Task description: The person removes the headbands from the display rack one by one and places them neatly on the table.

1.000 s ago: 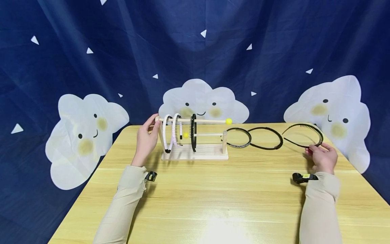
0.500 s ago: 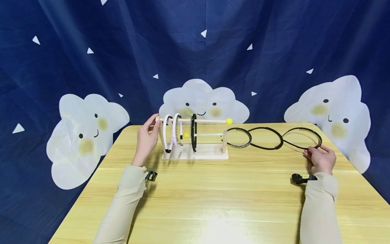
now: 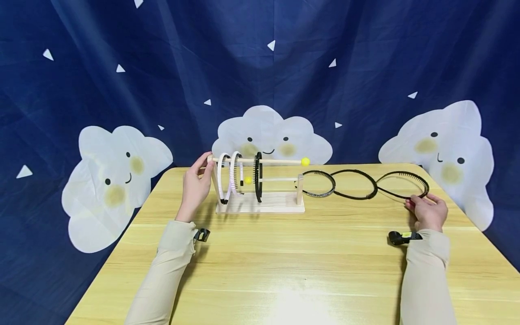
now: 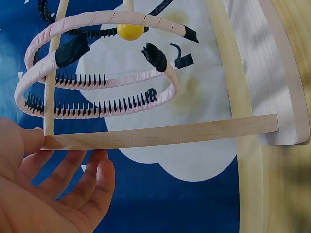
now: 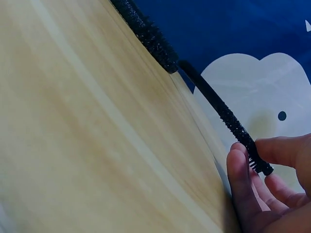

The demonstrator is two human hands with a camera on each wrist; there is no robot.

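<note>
Pale wood at the left hand [image 3: 196, 185]: the rack [image 3: 280, 201] stands on the desk [image 3: 260, 253], top of its tall upright pinched between thumb and fingers. From there the upper rod [image 3: 280, 161] runs toward the right hand [image 3: 431, 213], tipped by a yellow ball [image 3: 305, 161]. On that rod, nearest the left hand, two pink-wrapped toothed headbands, one [image 4: 87, 114] close to the fingers, the other [image 4: 107, 18] just beyond; farther off, a black headband [image 3: 255, 175]. Right hand grasps one end of a dark headband [image 5: 228, 116], thumb against fingers; the remainder reaches away toward the rack. Between the hands, past the rack, two more dark loops: a glittery headband [image 3: 321, 194] beside the short post [image 3: 299, 189], and a plain black one [image 3: 371, 195] nearer the right hand. Whether the grasped loop touches this neighbour, I cannot tell.
</note>
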